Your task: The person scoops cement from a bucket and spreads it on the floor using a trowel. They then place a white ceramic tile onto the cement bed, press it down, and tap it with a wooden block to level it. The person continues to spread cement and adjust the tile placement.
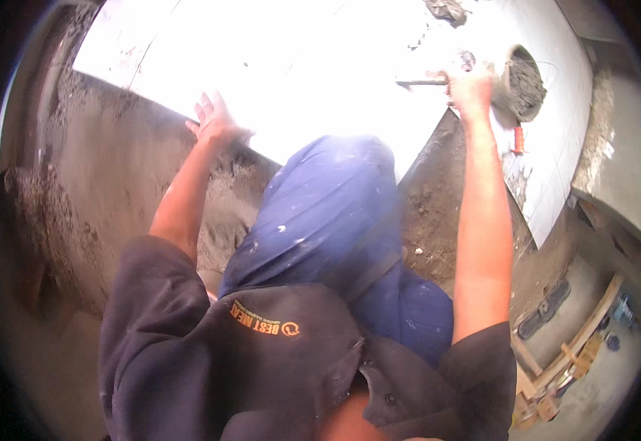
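Note:
My left hand (214, 123) rests with fingers spread at the near edge of a white tile surface (262, 81), which is washed out by glare. My right hand (471, 88) is closed at the right part of the tiles, around a tool with a thin dark bar (421, 82) pointing left; glare hides its exact kind. Just right of that hand is a tilted bucket (510, 92) holding grey mortar (528, 84). An orange-red handle (519, 139) lies below the bucket. My bent knee in blue trousers (335, 191) is between my arms, at the tile edge.
Rough grey mortar or soil (122, 162) borders the tiles at left. A crumpled grey lump (447, 10) lies at the far edge. At lower right are a dark sandal (545, 309), a wooden frame (581, 334) and a pale slab (622, 169).

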The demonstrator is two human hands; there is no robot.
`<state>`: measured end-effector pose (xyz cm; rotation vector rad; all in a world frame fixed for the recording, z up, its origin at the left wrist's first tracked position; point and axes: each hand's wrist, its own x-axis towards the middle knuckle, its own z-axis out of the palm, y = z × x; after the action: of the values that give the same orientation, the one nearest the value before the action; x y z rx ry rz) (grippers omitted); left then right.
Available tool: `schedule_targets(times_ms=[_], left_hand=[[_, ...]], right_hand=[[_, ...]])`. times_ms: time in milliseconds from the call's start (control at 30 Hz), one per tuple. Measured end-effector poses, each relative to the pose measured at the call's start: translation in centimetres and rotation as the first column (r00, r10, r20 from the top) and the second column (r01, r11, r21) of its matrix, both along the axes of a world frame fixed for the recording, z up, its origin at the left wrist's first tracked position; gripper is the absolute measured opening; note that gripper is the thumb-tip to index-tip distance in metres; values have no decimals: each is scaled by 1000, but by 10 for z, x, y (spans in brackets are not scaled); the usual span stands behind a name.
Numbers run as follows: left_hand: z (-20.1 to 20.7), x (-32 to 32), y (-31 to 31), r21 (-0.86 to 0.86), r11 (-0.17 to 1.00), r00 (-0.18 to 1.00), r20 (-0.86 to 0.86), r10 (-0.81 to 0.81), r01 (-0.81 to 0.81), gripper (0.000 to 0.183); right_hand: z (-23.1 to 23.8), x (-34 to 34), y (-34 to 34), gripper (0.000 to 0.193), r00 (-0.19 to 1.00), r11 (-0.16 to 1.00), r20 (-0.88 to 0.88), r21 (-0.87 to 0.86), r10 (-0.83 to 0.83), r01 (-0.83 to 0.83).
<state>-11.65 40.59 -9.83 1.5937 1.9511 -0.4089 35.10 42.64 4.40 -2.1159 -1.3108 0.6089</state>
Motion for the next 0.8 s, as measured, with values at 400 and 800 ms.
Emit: schedule_targets(times_ms=[400,800], left_hand=[[4,5,-9,71,995,997,43,64,-67,147],[6,8,-5,57,998,999,30,28,-29,147]], right_hand=[[54,-38,56,23,933,912,-21,-205,359,-355],[40,-54,63,34,974,971,-29,98,224,-220]])
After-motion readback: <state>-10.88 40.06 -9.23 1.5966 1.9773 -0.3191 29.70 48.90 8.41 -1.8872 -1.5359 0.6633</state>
